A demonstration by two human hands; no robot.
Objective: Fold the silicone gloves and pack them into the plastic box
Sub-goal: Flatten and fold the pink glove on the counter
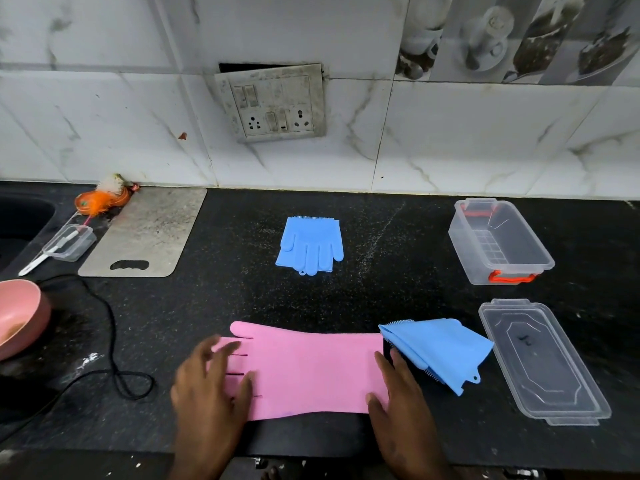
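A pink silicone glove [311, 372] lies flat along the front of the black counter [207, 306], fingers pointing left. My left hand [211, 386] rests flat on its fingers. My right hand [398, 393] rests on its cuff end, fingers spread. A folded blue glove [440, 348] lies at the pink cuff, just right of my right hand. Another blue glove [311, 245] lies folded farther back in the middle. The clear plastic box [498, 240] with orange clips stands open at the back right, nothing in it.
The box's clear lid [543, 362] lies at the front right. A grey cutting board [145, 233], a small clear tub [71, 242] and an orange scrubber [100, 199] sit at the back left. A pink bowl [17, 317] and black cord [114, 348] are on the left.
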